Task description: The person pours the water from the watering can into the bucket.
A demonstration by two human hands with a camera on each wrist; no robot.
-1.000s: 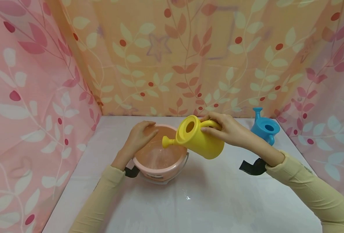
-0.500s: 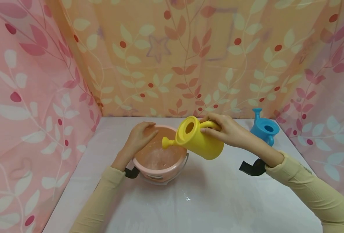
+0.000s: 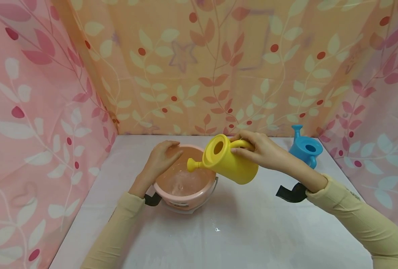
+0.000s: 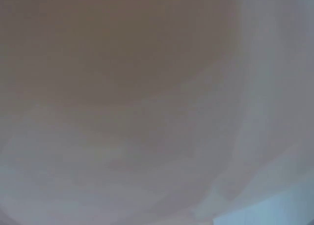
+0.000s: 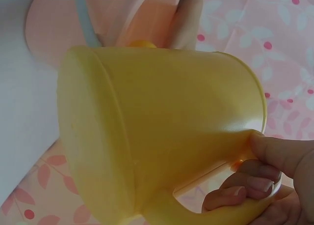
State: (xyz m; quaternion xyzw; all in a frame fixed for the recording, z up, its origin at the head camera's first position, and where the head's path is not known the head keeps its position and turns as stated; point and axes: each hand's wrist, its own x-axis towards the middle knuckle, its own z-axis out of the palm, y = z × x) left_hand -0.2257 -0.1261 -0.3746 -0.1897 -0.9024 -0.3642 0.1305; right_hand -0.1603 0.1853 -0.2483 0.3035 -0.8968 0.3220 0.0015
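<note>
A yellow watering can (image 3: 236, 164) is tilted over the pink bucket (image 3: 185, 201), its spout head (image 3: 193, 164) above the opening. My right hand (image 3: 261, 151) grips the can's handle; the right wrist view shows curled fingers (image 5: 245, 185) through the handle and the thumb against the can's body. Rippled water (image 3: 182, 183) lies inside the bucket. At the bucket's left rim is my left hand (image 3: 160, 158), holding it with the thumb over the inner side and the fingers along the rim. The left wrist view is filled by a blurred, close pinkish surface.
A blue watering can (image 3: 306, 149) stands at the back right of the white table (image 3: 269, 224). Small wet spots (image 3: 217, 228) glisten in front of the bucket. Patterned cloth curtains (image 3: 185, 74) enclose the back and both sides.
The ripples on the bucket's water have changed shape and look smaller. Both hands and the yellow watering can stay nearly where they were.
</note>
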